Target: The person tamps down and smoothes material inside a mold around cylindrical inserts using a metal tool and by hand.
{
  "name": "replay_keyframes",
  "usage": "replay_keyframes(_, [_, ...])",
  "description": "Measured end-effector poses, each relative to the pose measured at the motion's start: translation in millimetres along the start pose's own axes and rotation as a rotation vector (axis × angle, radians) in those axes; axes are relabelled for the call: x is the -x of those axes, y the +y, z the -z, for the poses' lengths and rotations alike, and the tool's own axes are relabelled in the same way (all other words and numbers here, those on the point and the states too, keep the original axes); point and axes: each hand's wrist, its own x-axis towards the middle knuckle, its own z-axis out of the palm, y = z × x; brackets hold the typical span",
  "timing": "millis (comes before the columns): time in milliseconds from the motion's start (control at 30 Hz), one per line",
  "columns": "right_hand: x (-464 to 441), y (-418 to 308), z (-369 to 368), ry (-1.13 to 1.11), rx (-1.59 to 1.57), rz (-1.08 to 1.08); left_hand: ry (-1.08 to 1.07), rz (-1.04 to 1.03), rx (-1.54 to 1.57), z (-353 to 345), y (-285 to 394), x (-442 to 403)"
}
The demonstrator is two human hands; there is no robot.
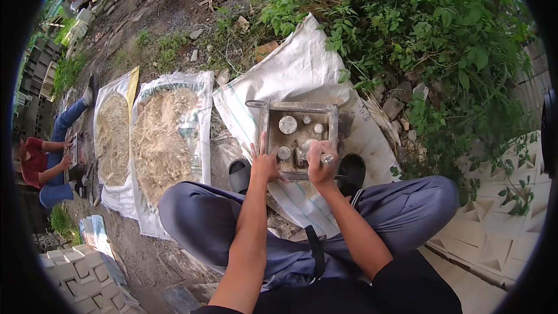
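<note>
A square frame mould (298,106) with several round metal pieces, one of them a large disc (287,125), lies on a white woven sack (296,64) in front of me. Sandy powder covers parts of its inside. My left hand (265,164) rests on the frame's near left corner, its fingers apart and nothing in them. At the near right part of the mould, my right hand (319,166) is wrapped round a metal tool (328,159) with a rounded end.
Two sacks spread with sandy powder (165,134) lie to the left. Beyond them sits another person (43,163). Green plants (430,29) border the right side, near patterned pale blocks (488,215). Black sandals (351,170) are by my legs.
</note>
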Motion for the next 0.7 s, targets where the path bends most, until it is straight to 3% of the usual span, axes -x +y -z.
replay_keyframes(33, [-1,7,-5,0.036,-0.157,-0.172,0.006,0.018,0.020,2,1,-2])
replay_keyframes(133, [-13,-14,0,0.058,-0.153,-0.187,0.053,-0.009,0.064,-3,1,-1])
replay_keyframes(200, [-11,-27,6,0.043,-0.166,-0.147,0.045,-0.014,0.076,-20,-9,-11])
replay_keyframes(267, [-3,-4,5,0.006,-0.115,0.045,0.039,-0.027,0.118,-25,-11,-13])
replay_keyframes(400, [-7,2,1,-0.019,0.002,0.020,-0.064,-0.002,0.113,-20,-3,-9])
replay_keyframes(533, [-2,6,0,-0.048,-0.110,-0.099,0.066,0.034,0.133,-30,3,-4])
replay_keyframes(700, [-18,-37,12,0.002,-0.160,-0.046,0.085,-0.157,-0.028,-33,9,-8])
